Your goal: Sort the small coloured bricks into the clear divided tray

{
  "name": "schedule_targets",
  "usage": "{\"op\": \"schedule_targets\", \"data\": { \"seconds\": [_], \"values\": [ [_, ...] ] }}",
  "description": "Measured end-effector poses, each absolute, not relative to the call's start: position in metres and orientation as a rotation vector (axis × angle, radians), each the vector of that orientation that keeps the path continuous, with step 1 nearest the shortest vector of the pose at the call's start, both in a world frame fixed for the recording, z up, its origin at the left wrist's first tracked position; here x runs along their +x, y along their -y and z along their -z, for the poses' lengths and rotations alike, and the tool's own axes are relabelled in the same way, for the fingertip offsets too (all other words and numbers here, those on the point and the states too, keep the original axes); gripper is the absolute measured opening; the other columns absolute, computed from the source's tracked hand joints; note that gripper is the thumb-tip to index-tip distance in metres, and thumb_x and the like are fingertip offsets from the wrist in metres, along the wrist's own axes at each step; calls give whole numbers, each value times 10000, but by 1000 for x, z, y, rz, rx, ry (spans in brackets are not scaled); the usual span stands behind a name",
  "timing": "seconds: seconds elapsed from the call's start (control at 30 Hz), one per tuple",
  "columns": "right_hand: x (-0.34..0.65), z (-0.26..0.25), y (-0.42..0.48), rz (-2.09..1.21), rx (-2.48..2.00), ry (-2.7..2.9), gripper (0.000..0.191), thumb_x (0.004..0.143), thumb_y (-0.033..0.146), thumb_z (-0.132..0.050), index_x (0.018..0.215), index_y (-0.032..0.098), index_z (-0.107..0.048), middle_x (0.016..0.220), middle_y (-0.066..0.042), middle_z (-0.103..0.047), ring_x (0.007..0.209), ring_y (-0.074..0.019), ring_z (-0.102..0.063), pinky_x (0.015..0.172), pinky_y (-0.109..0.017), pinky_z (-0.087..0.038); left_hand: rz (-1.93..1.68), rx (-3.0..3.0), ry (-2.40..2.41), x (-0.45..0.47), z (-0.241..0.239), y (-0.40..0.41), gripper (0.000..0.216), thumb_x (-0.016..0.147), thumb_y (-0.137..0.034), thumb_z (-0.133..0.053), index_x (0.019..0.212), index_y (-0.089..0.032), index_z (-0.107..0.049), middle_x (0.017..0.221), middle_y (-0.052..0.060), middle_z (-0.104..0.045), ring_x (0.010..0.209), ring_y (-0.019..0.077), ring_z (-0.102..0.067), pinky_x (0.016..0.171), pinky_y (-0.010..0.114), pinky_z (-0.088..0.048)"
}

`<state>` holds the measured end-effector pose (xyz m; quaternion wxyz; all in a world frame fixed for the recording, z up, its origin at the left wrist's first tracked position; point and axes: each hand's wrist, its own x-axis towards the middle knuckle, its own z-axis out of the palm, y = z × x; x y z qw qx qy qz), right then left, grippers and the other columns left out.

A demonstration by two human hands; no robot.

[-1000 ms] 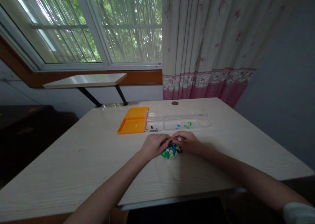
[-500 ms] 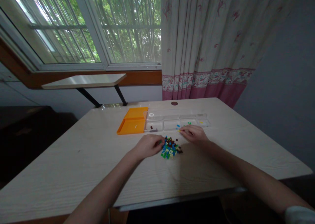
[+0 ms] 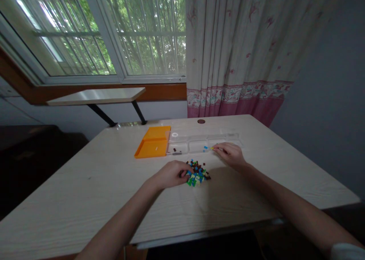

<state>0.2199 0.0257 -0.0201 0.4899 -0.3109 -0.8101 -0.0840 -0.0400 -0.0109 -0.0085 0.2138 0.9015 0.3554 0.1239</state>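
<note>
On the desk lies a pile of small building bricks [image 3: 199, 176] in brown, blue, green and pale yellow. My left hand [image 3: 174, 174] is at the pile's left side, its index finger and thumb apart and touching the bricks; I see nothing held in it. Beyond the pile is a clear compartment tray [image 3: 189, 147]. Over its right half, my right hand [image 3: 229, 153] pinches a tiny yellow brick [image 3: 212, 148] between the fingertips. Blue bricks [image 3: 205, 147] lie in a middle compartment, and a few brown ones [image 3: 175, 149] in the left compartment. My right hand hides part of the right compartments.
An orange two-part case [image 3: 154, 147] lies open at the tray's left end. Behind stands a raised shelf [image 3: 98, 95] on dark supports. A dark round disc [image 3: 201, 121] is near the desk's back edge, below the curtain [image 3: 228, 62].
My right hand has shifted slightly right with the yellow brick, now covering the green bricks in the tray. My left hand's fingers have moved further over the pile and spread apart.
</note>
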Motion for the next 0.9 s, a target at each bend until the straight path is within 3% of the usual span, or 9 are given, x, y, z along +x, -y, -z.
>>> {"op": "schedule_targets", "data": {
  "seconds": [0.47, 0.9],
  "values": [
    [244, 12, -35, 250, -947, 2143, 202, 843, 301, -490, 833, 189, -658, 699, -28, -675, 538, -112, -568, 592, -230, -418, -368, 2517, -1008, -38, 8, 13, 173, 738, -218, -534, 857, -199, -658, 579, -27, -549, 508, 75, -461, 510, 155, -328],
    [319, 15, -73, 68, -1528, 2215, 196, 798, 323, -499, 864, 216, -649, 625, -5, -638, 540, -129, -564, 508, -218, -348, -341, 2546, -1055, -38, 9, 13, 137, 731, -216, -532, 813, -195, -640, 608, -21, -569, 530, 81, -484, 523, 158, -336]
  ]
}}
